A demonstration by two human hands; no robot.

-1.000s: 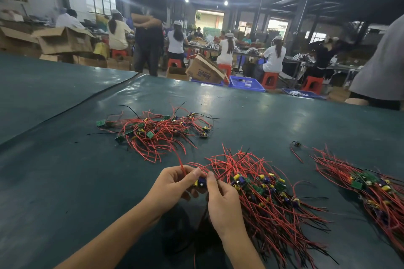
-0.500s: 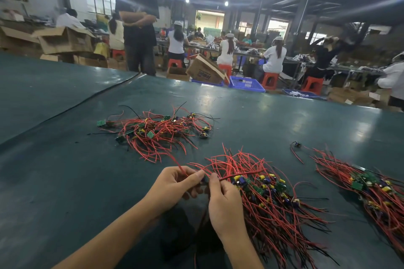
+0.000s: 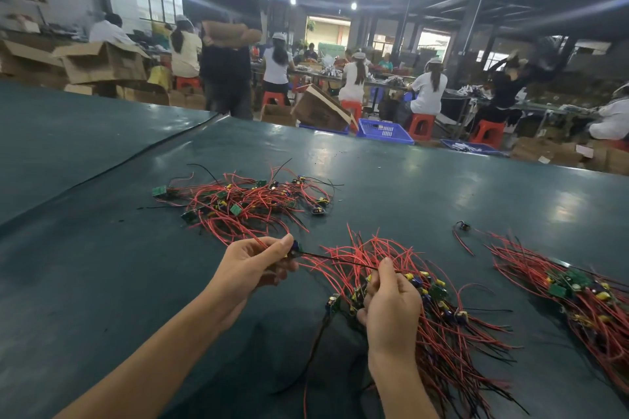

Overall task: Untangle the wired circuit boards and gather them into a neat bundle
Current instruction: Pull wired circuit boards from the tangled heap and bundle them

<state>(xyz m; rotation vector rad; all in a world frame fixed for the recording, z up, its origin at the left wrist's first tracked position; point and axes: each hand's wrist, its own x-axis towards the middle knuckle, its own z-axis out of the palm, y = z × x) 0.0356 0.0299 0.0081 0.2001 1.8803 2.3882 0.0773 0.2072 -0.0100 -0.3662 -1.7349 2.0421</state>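
A tangled heap of small circuit boards with red and black wires [image 3: 245, 204] lies on the dark green table [image 3: 102, 265] ahead of me. My left hand [image 3: 252, 265] pinches one small board [image 3: 295, 248] whose wires stretch rightward, taut. My right hand [image 3: 391, 303] pinches that black wire and rests on a laid-out bundle of wired boards [image 3: 439, 333], boards together, wires fanned toward me. One board [image 3: 333, 303] sits at the bundle's left edge.
A second laid-out bundle [image 3: 585, 303] lies at the right edge, with a lone wired board [image 3: 462, 226] beside it. Past the table's far edge stand a person with folded arms [image 3: 228, 44], cardboard boxes [image 3: 102, 65], blue crates [image 3: 384, 131] and seated workers.
My hands, close together a second ago, have drawn apart. The left one has pulled a board up and left, stretching its wires; the right one has slid down onto the bundle.
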